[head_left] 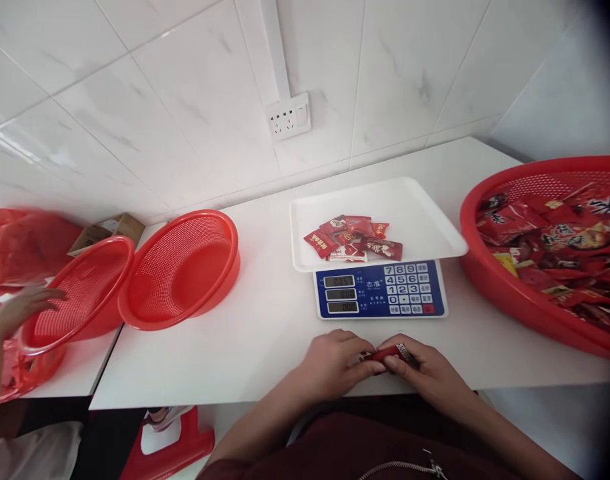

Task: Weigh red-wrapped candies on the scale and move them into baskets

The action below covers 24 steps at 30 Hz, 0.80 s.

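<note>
I had the left hand (335,363) and right hand (427,370) both gripping one small red packet (382,355) from opposite ends, over the counter (265,353) near its front edge; likely held two-handed for steadiness. Just beyond: scale (377,308), keypad facing me, probably for easy reading. White tray (389,200) lay on it, its raised rim presumably keeping the loose packets (349,233) together. Right: big basket (485,287) full of packets, within easy reach. Left: red basket (229,233), then a co-worker's hand (32,308) at another basket (127,250), contact unclear.
</note>
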{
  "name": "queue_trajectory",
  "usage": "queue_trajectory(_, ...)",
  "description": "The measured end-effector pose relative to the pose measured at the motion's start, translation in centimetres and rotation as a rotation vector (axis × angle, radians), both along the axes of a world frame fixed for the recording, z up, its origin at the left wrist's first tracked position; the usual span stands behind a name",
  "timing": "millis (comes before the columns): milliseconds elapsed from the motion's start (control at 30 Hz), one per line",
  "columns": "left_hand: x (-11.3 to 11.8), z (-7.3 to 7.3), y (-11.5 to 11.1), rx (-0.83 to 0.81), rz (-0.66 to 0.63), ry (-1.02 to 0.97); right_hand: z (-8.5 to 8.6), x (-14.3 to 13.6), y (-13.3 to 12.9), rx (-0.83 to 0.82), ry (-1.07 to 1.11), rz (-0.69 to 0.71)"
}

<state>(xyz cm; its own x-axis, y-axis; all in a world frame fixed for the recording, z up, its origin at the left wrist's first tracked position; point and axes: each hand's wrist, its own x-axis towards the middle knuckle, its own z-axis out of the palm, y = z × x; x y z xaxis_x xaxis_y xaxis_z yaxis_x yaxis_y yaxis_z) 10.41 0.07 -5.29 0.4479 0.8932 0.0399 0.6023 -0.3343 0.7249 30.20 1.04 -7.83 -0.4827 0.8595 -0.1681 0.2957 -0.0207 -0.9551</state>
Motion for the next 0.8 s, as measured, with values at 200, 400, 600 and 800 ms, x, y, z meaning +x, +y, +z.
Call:
queue_trajectory(200, -8.8, 4.3, 3.3, 0.701, 0.711, 0.327, -0.6, -0.1, 0.3, -0.012, 0.041, 0.050)
queue_trajectory(400, -14.5, 8.1, 5.0, 0.223, 1.058, 0.698, -1.1, 0.2, 0.3, -0.005, 0.075, 0.104)
queue_trajectory(600, -11.6, 7.4, 5.9, 0.114, 0.909, 0.661, -1.3, 0.3, 0.2, -0.005, 0.081, 0.075)
queue_trajectory(800, -8.5, 7.0, 6.7, 0.146, 0.707, 0.569, -1.0, 0.3, 0.2, -0.001, 0.058, 0.074)
